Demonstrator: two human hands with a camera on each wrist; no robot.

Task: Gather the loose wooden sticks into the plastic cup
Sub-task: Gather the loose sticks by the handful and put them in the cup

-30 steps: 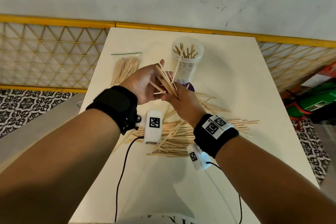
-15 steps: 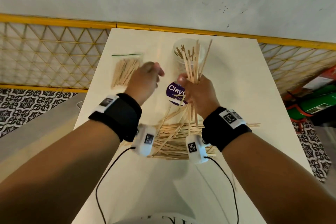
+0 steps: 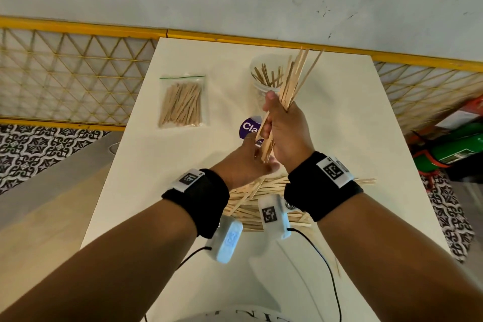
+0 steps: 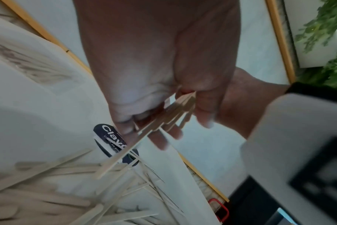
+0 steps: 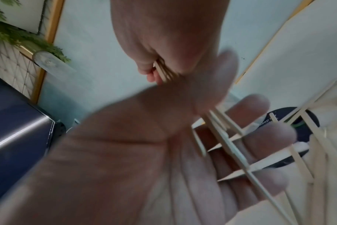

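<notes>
Sitting across the middle of the head view, the white table point(image 3: 339, 138) carries the whole job. Most of the work looks undone: a big heap of loose sticks point(image 3: 251, 204) lies low in the frame, partly hidden under the wrists. Above it, near the upper centre, the plastic cup point(image 3: 261, 91) already holds some sticks upright. Just right of the cup, the right hand point(image 3: 285, 128) is clenched around a bundle of sticks point(image 3: 292, 81), raised and not yet in the cup. Below it, the left hand point(image 3: 243, 162) lies flat and relaxed under the bundle's lower ends, gripping nothing. Left of the cup, a sealed bag of sticks point(image 3: 181, 102) sits apart.
</notes>
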